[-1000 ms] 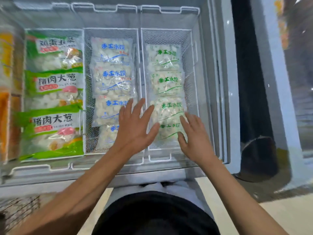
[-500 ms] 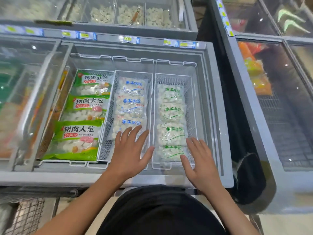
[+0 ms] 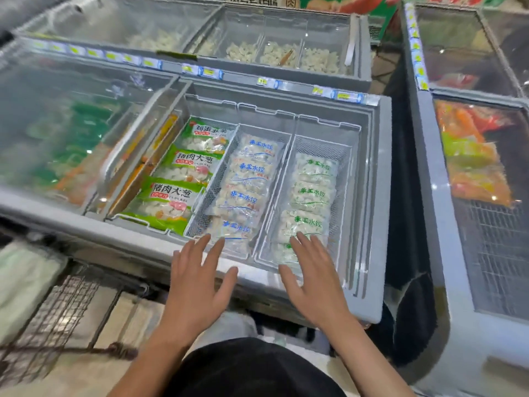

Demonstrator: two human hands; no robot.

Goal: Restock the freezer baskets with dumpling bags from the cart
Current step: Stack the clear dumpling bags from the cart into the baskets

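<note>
**Hands off the bags, both baskets dressed**

As the hands draw back toward the body, both come off the bags they were flattening a second ago. Left hand (image 3: 197,285): grip fully open, fingers spread, holding nothing, now over the freezer's near rim (image 3: 369,299). Right hand (image 3: 312,279): likewise open and empty, fingertips just over the nearest green-print bag (image 3: 286,253); contact cannot be judged. Cart (image 3: 54,316) sits low left, wire mesh visible, contents blurred. Middle basket (image 3: 197,222) holds a row of blue-print dumpling bags (image 3: 246,199); right basket (image 3: 343,173) holds green-print dumpling bags (image 3: 312,193), overlapped front to back. Judgement: this placement is finished; next bag must come from the cart.
</note>
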